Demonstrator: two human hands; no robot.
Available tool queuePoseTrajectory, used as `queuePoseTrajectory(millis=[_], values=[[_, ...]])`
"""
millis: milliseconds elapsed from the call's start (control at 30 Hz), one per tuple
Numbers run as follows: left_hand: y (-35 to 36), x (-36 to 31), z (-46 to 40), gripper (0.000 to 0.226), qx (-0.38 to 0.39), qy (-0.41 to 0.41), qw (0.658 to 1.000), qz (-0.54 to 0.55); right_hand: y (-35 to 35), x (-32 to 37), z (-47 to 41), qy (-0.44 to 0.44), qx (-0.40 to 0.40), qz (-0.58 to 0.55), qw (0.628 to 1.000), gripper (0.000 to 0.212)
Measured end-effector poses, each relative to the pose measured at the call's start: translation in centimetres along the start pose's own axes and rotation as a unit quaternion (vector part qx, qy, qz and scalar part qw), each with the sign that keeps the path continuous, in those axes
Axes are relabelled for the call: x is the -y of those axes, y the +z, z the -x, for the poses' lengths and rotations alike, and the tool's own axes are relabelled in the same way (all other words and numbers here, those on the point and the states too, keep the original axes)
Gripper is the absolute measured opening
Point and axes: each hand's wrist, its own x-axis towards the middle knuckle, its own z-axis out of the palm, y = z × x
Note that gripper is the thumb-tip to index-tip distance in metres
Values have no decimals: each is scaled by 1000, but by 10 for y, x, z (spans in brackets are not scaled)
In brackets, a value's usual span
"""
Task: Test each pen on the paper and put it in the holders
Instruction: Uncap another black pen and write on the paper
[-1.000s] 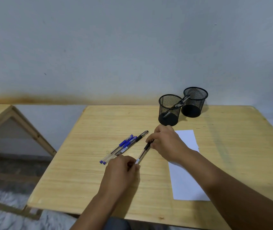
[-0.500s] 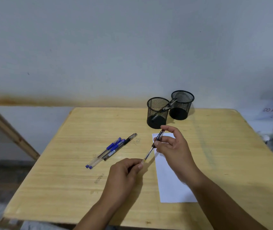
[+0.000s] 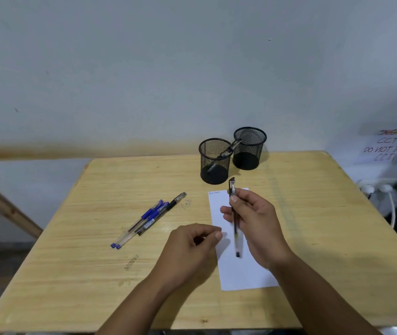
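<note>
head view: "cctv" sign [image 3: 390,147] beside table [image 3: 96,274]

Black-capped pen [image 3: 235,221] held lengthwise above white paper [image 3: 241,269]; three pens [image 3: 148,220] lie bunched on the table; two black mesh holders [image 3: 231,154], the left containing a pen.

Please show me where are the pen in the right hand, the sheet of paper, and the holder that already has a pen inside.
pen in the right hand [image 3: 233,209], head view, on the dark barrel.
sheet of paper [image 3: 241,274], head view, on the bare near part.
holder with a pen inside [image 3: 213,174], head view, on the mesh front wall.
</note>
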Motion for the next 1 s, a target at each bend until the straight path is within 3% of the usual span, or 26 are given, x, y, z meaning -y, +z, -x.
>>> queuePoseTrajectory(millis=[300, 533, 767, 833, 1000], values=[[-5, -28, -25, 17, -72, 33, 994, 81, 4, -4, 23, 0, 18, 93, 996, 12], [1, -24, -33, 9, -83, 2, 990, 116, 7, -4, 28, -20, -9, 140, 990, 25], [-9, -23, -45, 14, -120, 13, 979, 161, 5, -14, 31, 33, 8, 127, 991, 23], [-16, -19, -53, 18, -138, 15, 979, 148, 3, -17, 30, 52, 14, 105, 993, 16], [-25, 4, -71, 23, -144, -18, 989, 15, -2, -20, 29, 62, 33, 51, 996, 38]])
